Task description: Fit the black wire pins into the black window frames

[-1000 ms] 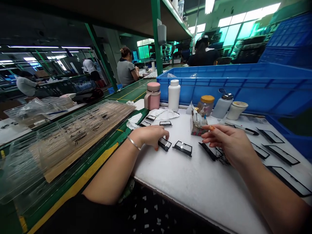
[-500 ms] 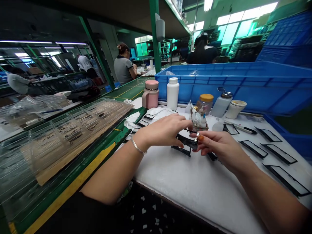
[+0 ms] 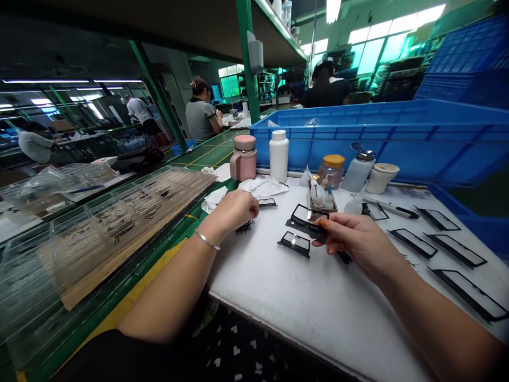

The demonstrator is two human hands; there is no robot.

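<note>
My right hand point(image 3: 350, 233) pinches a black rectangular frame point(image 3: 304, 224) by its right end, holding it tilted above the white work surface. Just below it lies another black frame point(image 3: 295, 243) with a pale middle. My left hand point(image 3: 237, 208) is curled, its fingertips down by a small heap of thin black strips point(image 3: 245, 227). What its fingers hold, if anything, is hidden. Beyond the left hand is one more black frame point(image 3: 267, 202), next to a crumpled white cloth point(image 3: 262, 187).
Several black frames point(image 3: 457, 250) lie at the right beside a utility knife point(image 3: 397, 210). Behind them stand a pink mug point(image 3: 244, 159), a white bottle point(image 3: 279, 156), a pump bottle point(image 3: 358, 172) and a blue crate point(image 3: 377, 140). A clear compartment tray point(image 3: 95, 249) sits left. Other people work farther off.
My left hand has let go of the black frame and moved left to the heap of black strips. My right hand keeps hold of the frame in nearly the same place.
</note>
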